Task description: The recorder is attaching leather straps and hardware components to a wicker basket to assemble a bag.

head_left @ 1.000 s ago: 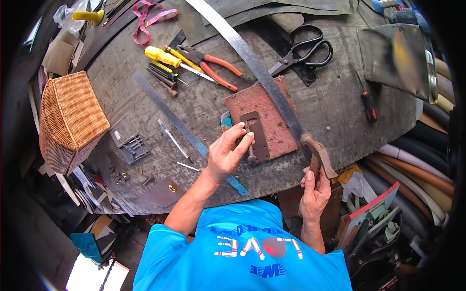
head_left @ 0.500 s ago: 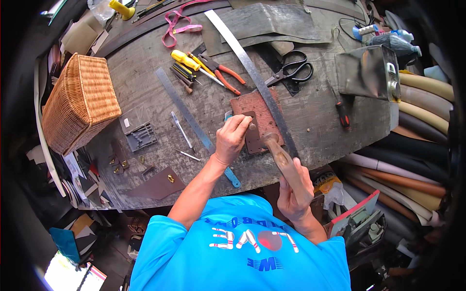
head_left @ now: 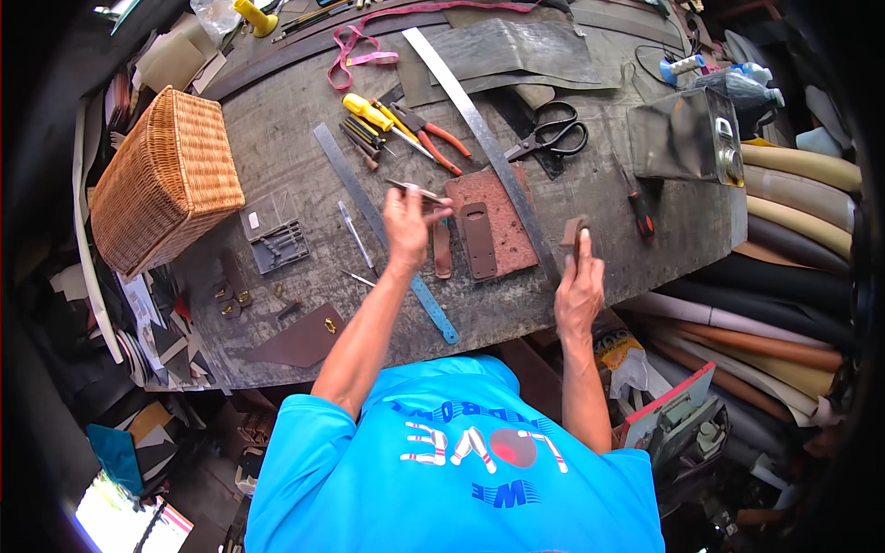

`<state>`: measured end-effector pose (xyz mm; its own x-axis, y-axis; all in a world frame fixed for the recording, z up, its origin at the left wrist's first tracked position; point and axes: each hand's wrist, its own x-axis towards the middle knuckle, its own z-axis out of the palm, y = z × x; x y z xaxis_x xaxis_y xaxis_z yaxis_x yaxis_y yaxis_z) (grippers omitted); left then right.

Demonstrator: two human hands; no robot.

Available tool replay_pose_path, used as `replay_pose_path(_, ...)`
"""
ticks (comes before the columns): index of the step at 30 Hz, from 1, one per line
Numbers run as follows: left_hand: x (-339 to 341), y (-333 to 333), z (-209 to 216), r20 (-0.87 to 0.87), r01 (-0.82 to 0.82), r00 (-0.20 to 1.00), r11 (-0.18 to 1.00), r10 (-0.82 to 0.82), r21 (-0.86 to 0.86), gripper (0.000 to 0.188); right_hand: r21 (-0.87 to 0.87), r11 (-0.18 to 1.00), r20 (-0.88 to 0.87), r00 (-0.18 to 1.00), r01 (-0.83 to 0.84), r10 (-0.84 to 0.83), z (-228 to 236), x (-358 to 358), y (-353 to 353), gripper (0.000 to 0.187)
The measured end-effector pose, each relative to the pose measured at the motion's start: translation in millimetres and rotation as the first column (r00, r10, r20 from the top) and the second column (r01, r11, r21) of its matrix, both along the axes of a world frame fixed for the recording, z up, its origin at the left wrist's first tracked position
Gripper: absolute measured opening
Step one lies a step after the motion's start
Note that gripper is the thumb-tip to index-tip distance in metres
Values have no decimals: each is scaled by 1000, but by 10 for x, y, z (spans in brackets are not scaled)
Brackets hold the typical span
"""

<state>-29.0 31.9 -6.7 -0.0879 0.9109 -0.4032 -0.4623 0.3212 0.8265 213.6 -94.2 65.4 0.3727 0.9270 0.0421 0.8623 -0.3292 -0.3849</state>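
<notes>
My left hand [head_left: 407, 230] is raised over the bench, left of the reddish board. Between its thumb and fingers lies a slim, rod-like metal punch [head_left: 417, 193], blurred a little. On the reddish board [head_left: 516, 235] rests a dark brown leather piece [head_left: 478, 249] with an oval slot near its far end and small holes. A narrow brown leather strip [head_left: 442, 252] lies just left of the board. My right hand [head_left: 581, 281], to the board's right, is closed on a hammer [head_left: 575, 229]; most of its handle is hidden by the hand.
A long steel ruler [head_left: 475, 124] crosses the board's right side, with a second ruler [head_left: 387, 240] to its left. Scissors [head_left: 553, 134], pliers [head_left: 433, 134] and a screwdriver [head_left: 643, 212] lie beyond. A wicker basket [head_left: 171, 184] stands left, a metal can [head_left: 678, 138] right.
My left hand has lifted the punch off the leather and moved left. My right hand has carried the hammer rightward, away from the board. The oval slot in the leather is now uncovered.
</notes>
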Motion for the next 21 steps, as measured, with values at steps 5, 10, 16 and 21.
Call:
replay_pose_path(5, -616, 286, -206, -911, 254, 363, 961, -199, -109, 26, 16, 999, 211, 977, 37, -40, -577, 590, 119, 49)
replay_pose_path(10, -583, 234, -170, -997, 382, 67, 924, -40, -12, 30, 87, 961, 87, 963, -261, 254, -249, -640, 280, 58)
replay_pose_path(16, -741, -255, 307, -994, 329, 112, 943, 8, 44, 27, 6, 977, -17, 977, -213, 213, -395, -1063, 348, 53)
replay_pose_path(21, -802, -1189, 567, -735, 352, 652, 933, -187, 75, 30, 355, 876, -180, 895, -327, 408, 273, -1044, 145, 18)
